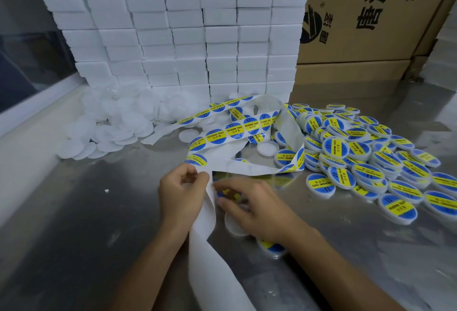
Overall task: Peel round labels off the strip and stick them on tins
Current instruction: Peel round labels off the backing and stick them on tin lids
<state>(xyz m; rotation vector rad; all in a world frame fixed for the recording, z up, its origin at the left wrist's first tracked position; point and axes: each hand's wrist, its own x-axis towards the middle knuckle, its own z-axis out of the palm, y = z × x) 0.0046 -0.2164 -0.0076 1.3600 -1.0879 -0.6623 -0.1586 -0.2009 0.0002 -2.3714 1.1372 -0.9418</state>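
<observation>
I work at a packing station in a small factory or warehouse. The bench (74, 212) is bare sheet steel. Behind it, white boxes (188, 26) are stacked in a wall. Right of the boxes stand printed cartons (366, 14). In front of the cartons lies a heap of labelled tins (358, 152).

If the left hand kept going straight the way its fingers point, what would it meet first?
Probably the label strip looping just beyond the left hand, which already pinches its backing; depth is unclear.
</observation>
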